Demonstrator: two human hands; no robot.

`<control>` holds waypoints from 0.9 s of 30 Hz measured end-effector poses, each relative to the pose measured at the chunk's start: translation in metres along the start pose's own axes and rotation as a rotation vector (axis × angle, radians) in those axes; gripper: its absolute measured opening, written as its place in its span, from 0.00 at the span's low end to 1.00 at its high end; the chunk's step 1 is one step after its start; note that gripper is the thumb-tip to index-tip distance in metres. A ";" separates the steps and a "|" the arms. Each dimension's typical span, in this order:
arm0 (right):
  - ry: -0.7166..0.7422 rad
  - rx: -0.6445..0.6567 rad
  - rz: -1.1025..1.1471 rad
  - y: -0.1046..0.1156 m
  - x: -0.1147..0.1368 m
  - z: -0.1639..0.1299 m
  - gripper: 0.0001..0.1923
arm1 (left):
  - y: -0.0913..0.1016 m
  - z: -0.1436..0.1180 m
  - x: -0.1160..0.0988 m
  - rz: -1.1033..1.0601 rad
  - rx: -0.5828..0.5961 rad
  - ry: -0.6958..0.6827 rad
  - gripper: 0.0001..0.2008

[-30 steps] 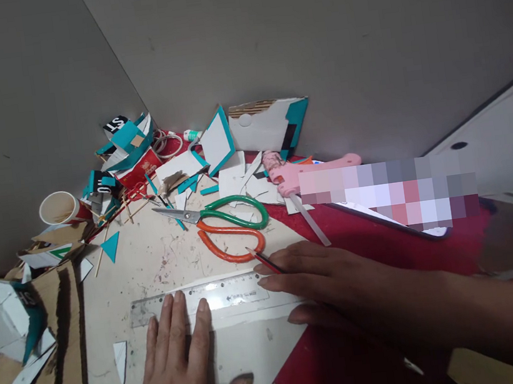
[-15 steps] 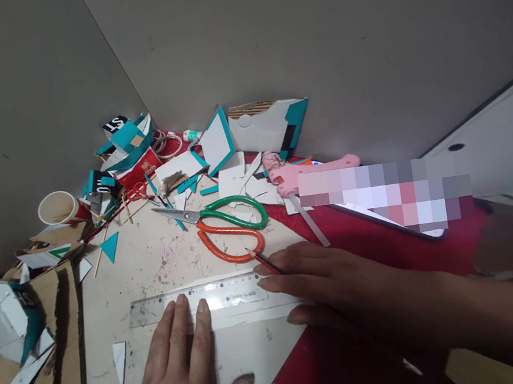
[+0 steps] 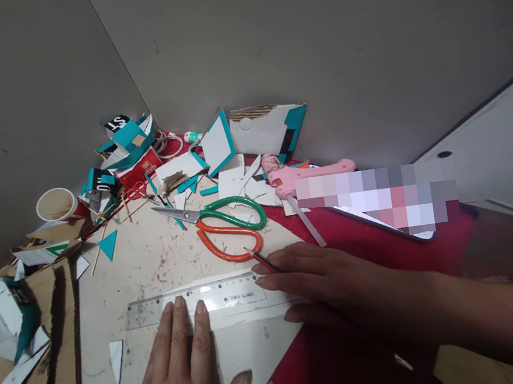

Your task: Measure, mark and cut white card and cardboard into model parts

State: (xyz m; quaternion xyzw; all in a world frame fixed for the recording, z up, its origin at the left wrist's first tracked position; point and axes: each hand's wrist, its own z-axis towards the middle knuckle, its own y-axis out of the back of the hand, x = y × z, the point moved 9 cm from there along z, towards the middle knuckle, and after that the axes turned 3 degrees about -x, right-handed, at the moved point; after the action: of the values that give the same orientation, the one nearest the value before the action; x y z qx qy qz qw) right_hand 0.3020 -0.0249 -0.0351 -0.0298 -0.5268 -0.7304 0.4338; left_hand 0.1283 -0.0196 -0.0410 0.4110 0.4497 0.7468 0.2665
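Observation:
A clear plastic ruler (image 3: 239,296) lies across white paper on the pale board (image 3: 169,247). My left hand (image 3: 179,372) rests flat, fingers stretched, their tips pressing the ruler's near edge; its thumb is spread to the side. At the ruler's right end, my right hand (image 3: 329,277) has a red and black pencil (image 3: 264,263) between its fingers, its point angled up and left. Fingertips of that hand touch the ruler, hiding its end. Just beyond are scissors (image 3: 196,215) with green and orange handles, their blades pointing left.
A pink glue gun (image 3: 315,171) with a glue stick sits by a phone, partly blurred out, on red cloth (image 3: 316,360). Paper and teal card scraps (image 3: 230,176) pile up along the wall. On the left are a paper cup (image 3: 60,205) and corrugated cardboard (image 3: 56,319).
The view has shifted very slightly. Both hands, the ruler and the pencil keep nearly the same places relative to each other.

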 end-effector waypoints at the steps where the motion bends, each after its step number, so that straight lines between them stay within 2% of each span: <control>1: 0.001 0.001 0.001 0.000 0.000 0.000 0.16 | -0.001 -0.001 0.000 0.001 0.009 -0.003 0.39; 27: -0.003 -0.032 -0.034 0.001 -0.001 -0.001 0.16 | -0.009 -0.010 -0.002 -0.021 0.084 0.028 0.43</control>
State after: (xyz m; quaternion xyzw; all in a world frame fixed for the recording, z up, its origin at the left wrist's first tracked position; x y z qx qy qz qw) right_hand 0.3033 -0.0251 -0.0354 -0.0289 -0.5159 -0.7460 0.4200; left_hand 0.1210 -0.0212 -0.0522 0.4068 0.4886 0.7302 0.2504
